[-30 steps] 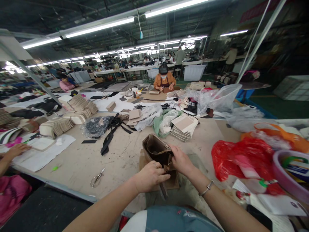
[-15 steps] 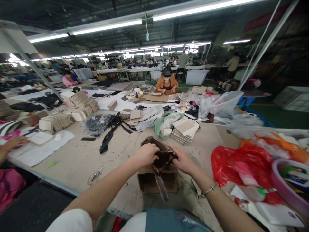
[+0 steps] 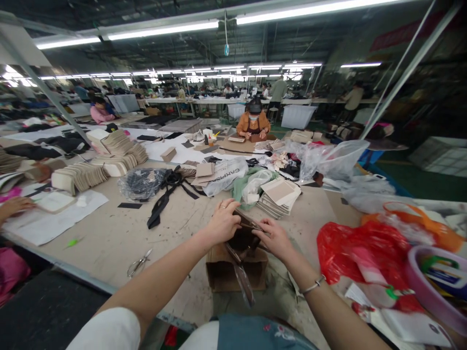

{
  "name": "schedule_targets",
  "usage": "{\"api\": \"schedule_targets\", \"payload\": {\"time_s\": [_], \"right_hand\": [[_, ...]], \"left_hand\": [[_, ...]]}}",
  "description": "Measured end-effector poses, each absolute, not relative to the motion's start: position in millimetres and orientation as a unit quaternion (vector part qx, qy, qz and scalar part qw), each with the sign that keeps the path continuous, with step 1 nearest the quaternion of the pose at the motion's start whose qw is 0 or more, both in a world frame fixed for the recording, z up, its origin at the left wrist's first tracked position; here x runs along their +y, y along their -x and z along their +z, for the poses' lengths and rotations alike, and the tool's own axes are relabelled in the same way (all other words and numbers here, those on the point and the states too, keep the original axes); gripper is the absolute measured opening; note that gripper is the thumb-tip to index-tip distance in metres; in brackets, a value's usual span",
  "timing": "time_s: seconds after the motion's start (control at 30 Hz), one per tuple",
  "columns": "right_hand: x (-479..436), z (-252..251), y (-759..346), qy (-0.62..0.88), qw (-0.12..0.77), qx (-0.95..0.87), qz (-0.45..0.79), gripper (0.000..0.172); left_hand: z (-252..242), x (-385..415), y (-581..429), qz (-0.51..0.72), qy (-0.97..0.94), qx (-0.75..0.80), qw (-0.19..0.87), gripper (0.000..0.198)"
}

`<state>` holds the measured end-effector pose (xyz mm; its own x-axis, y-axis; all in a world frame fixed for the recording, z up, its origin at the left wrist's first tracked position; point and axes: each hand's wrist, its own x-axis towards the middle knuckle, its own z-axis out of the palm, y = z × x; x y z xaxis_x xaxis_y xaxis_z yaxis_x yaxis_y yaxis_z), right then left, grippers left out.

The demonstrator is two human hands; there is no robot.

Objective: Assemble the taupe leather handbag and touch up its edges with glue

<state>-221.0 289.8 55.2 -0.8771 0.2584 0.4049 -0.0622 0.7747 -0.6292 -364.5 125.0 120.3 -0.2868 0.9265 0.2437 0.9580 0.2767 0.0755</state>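
Note:
A small dark brown bag point(image 3: 242, 237) with an open mouth is held between my hands, above the table. My left hand point(image 3: 225, 221) grips its left upper edge, fingers bent over the rim. On the right edge, my right hand point(image 3: 273, 237) pinches the bag's rim between thumb and fingers. A narrow strip in clear plastic point(image 3: 243, 286) hangs from the bag toward me. Beneath the bag stands an open brown cardboard box point(image 3: 236, 271), its opening turned toward me. The bag's inside is dark and hard to make out.
Scissors point(image 3: 139, 263) lie to the left on the worktable point(image 3: 105, 233). Beyond the bag are stacked beige panels point(image 3: 280, 194) and a plastic-wrapped black bundle point(image 3: 142, 183). At right sit a red plastic bag point(image 3: 359, 248) and a purple basin point(image 3: 419, 282). A co-worker point(image 3: 253, 121) sits opposite.
My left hand has moved up and forward along the bag's rim. My right hand has shifted slightly, and the bag's mouth looks narrower. The view has turned a little.

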Motion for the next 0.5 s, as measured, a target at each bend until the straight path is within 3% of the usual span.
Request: {"api": "schedule_targets", "payload": {"time_s": [0.13, 0.5], "right_hand": [[289.3, 55.6, 222.3, 0.032, 0.253, -0.91, 0.327, 0.026], [298.4, 51.7, 225.3, 0.032, 0.285, -0.907, 0.307, 0.027]], "left_hand": [[118.3, 130.3, 372.0, -0.106, 0.592, -0.799, 0.008, 0.011], [113.7, 144.1, 373.5, -0.12, 0.57, -0.812, 0.017, 0.014]]}}
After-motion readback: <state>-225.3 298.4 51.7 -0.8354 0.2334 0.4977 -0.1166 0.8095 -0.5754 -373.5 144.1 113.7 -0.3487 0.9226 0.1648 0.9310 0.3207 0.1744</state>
